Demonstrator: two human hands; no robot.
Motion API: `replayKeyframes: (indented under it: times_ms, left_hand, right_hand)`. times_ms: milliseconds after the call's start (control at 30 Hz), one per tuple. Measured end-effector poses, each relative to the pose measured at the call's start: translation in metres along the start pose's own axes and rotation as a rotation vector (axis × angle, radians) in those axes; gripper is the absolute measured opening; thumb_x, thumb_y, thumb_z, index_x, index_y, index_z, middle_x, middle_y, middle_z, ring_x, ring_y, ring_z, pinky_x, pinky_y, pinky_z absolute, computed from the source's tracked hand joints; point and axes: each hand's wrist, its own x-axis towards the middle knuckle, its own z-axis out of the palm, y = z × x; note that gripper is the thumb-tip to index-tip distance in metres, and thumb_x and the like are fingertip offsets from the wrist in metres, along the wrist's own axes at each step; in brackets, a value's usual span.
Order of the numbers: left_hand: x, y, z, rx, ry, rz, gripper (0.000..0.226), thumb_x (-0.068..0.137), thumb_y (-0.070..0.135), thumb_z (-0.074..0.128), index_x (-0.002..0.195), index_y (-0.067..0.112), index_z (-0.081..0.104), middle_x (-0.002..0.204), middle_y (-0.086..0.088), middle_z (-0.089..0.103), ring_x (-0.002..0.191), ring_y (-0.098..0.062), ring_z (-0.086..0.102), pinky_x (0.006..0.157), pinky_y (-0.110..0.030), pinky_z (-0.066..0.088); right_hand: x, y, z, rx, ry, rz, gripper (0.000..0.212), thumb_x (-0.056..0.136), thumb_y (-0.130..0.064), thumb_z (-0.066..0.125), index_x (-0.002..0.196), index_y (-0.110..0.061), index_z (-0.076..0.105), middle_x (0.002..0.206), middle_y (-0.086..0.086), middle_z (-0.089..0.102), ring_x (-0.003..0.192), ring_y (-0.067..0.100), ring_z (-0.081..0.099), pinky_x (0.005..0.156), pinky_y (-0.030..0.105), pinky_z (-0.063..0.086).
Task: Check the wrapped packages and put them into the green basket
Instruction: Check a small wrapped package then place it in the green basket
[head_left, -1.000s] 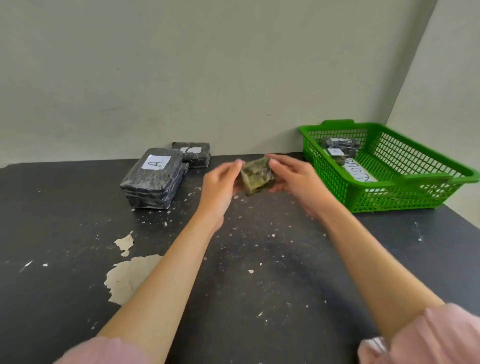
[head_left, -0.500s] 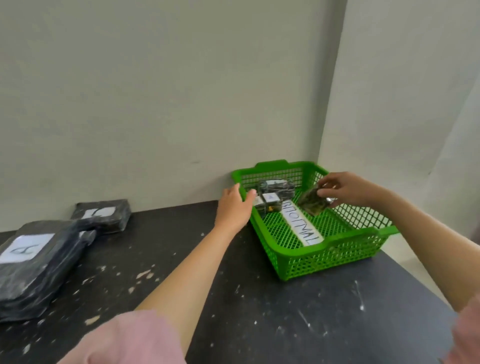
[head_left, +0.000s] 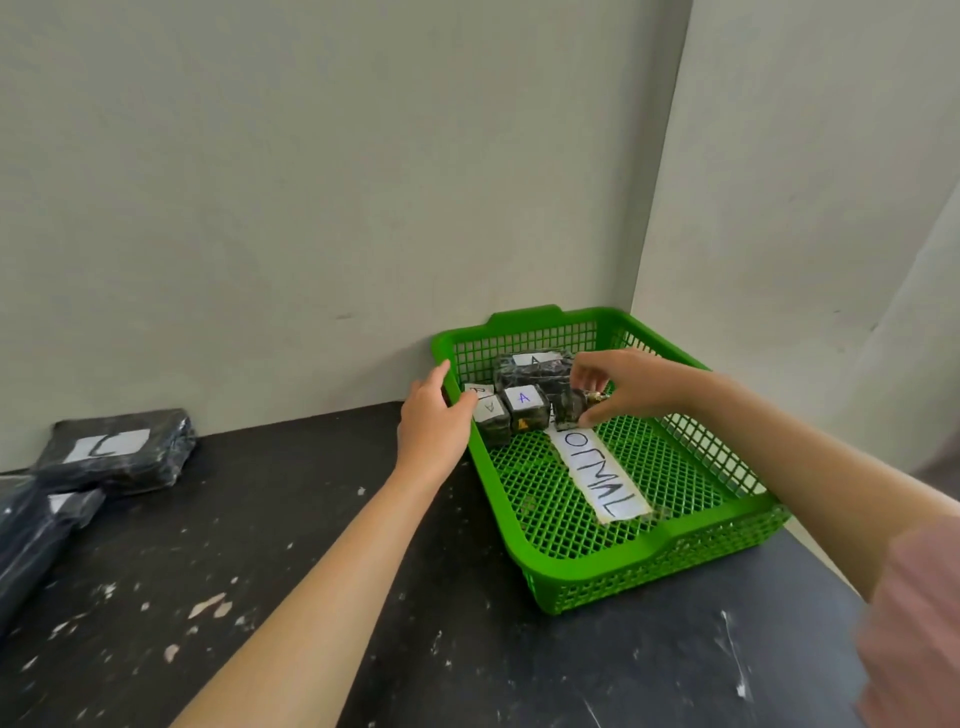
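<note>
Two hands are working at the green mesh basket (head_left: 691, 532): the right hand (head_left: 631, 387) is pinching a small, glossy wrapped package (head_left: 568, 409) inside it, beside boxy labelled packages (head_left: 524, 410); the left hand (head_left: 434, 423), fingers (head_left: 439, 376) loosely straight, is touching the rim.

Ahead of me a plain, pale grey-green wall (head_left: 311, 182) rises from the back edge of the worktop (head_left: 467, 649). To my right a second wall (head_left: 805, 208), a shade lighter, meets it in a straight vertical corner (head_left: 662, 156). The worktop is black and matt, scuffed, with white flecks and chipped patches (head_left: 208, 605) scattered across it. Soft, even light lies over both walls, and a dimmer slanting band (head_left: 930, 291) crosses the far right.
</note>
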Motion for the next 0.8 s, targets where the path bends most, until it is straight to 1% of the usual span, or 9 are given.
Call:
replayKeyframes:
  times_ms: [100, 200, 333, 400, 500, 567, 633, 733, 800]
  left_hand:
    - [0.0, -0.001, 0.0, -0.006, -0.005, 0.007, 0.055, 0.095, 0.028, 0.05, 0.145, 0.023, 0.03, 0.148, -0.007, 0.035, 0.137, -0.025, 0.032, 0.109, -0.041, 0.029]
    - [-0.001, -0.001, 0.0, -0.014, -0.007, 0.009, 0.055, 0.095, 0.027, 0.05, 0.146, 0.022, 0.03, 0.148, -0.008, 0.036, 0.136, -0.025, 0.033, 0.107, -0.039, 0.03]
    - [-0.002, 0.001, -0.001, -0.007, -0.023, 0.01, 0.055, 0.095, 0.027, 0.049, 0.146, 0.022, 0.028, 0.148, -0.009, 0.035, 0.136, -0.025, 0.033, 0.106, -0.038, 0.03]
    - [-0.002, 0.001, -0.002, -0.004, -0.029, 0.015, 0.056, 0.096, 0.027, 0.049, 0.147, 0.021, 0.028, 0.148, -0.009, 0.035, 0.135, -0.025, 0.034, 0.105, -0.037, 0.032]
    - [-0.002, 0.001, -0.003, 0.01, -0.032, 0.017, 0.056, 0.096, 0.028, 0.049, 0.147, 0.021, 0.027, 0.148, -0.009, 0.035, 0.135, -0.025, 0.034, 0.105, -0.037, 0.032]
    - [-0.002, 0.001, -0.003, 0.014, -0.035, 0.016, 0.056, 0.096, 0.028, 0.049, 0.147, 0.021, 0.027, 0.148, -0.009, 0.035, 0.135, -0.025, 0.033, 0.105, -0.037, 0.032]
    - [-0.002, 0.001, -0.003, 0.019, -0.036, 0.014, 0.056, 0.096, 0.028, 0.049, 0.147, 0.021, 0.027, 0.147, -0.009, 0.035, 0.135, -0.025, 0.033, 0.105, -0.037, 0.032]
    - [0.0, 0.001, -0.003, 0.023, -0.034, 0.015, 0.057, 0.095, 0.028, 0.05, 0.147, 0.021, 0.028, 0.147, -0.009, 0.036, 0.136, -0.025, 0.032, 0.106, -0.038, 0.032]
    - [-0.001, 0.001, -0.003, 0.021, -0.037, 0.017, 0.057, 0.095, 0.028, 0.051, 0.147, 0.022, 0.028, 0.147, -0.008, 0.036, 0.136, -0.024, 0.032, 0.106, -0.038, 0.031]
  right_hand:
    - [0.0, 0.005, 0.003, 0.004, -0.059, 0.019, 0.036, 0.078, -0.029, 0.073, 0.106, -0.021, 0.051, 0.112, -0.004, 0.054, 0.106, 0.015, 0.051, 0.096, 0.03, 0.04]
    - [-0.004, 0.01, 0.006, 0.068, -0.123, 0.085, 0.031, 0.077, -0.03, 0.074, 0.097, -0.023, 0.051, 0.113, -0.004, 0.049, 0.108, 0.018, 0.048, 0.091, 0.029, 0.037]
    - [-0.003, 0.01, 0.009, 0.107, -0.17, 0.139, 0.03, 0.077, -0.037, 0.073, 0.092, -0.025, 0.05, 0.109, -0.003, 0.05, 0.096, 0.015, 0.05, 0.083, 0.026, 0.04]
    - [-0.001, 0.01, 0.005, 0.119, -0.17, 0.146, 0.036, 0.076, -0.033, 0.075, 0.097, -0.022, 0.048, 0.11, 0.002, 0.052, 0.088, 0.014, 0.057, 0.075, 0.024, 0.048]
    - [0.003, 0.015, -0.006, 0.123, -0.145, 0.201, 0.057, 0.074, -0.025, 0.077, 0.117, -0.017, 0.039, 0.114, 0.008, 0.049, 0.082, 0.02, 0.062, 0.07, 0.027, 0.056]
    - [0.009, 0.022, -0.011, -0.023, -0.089, 0.235, 0.069, 0.074, -0.032, 0.076, 0.128, -0.015, 0.036, 0.115, 0.009, 0.051, 0.088, 0.022, 0.06, 0.078, 0.031, 0.055]
    - [0.017, 0.028, -0.011, -0.196, -0.041, 0.233, 0.07, 0.073, -0.043, 0.074, 0.129, -0.014, 0.042, 0.116, 0.006, 0.054, 0.098, 0.021, 0.054, 0.089, 0.033, 0.049]
    - [0.027, 0.031, -0.006, -0.242, -0.007, 0.223, 0.063, 0.075, -0.052, 0.069, 0.12, -0.012, 0.052, 0.109, 0.002, 0.055, 0.095, 0.019, 0.05, 0.085, 0.03, 0.045]
    - [0.03, 0.031, -0.004, -0.261, 0.007, 0.218, 0.062, 0.078, -0.055, 0.064, 0.12, -0.011, 0.054, 0.106, 0.002, 0.05, 0.095, 0.018, 0.049, 0.084, 0.028, 0.043]
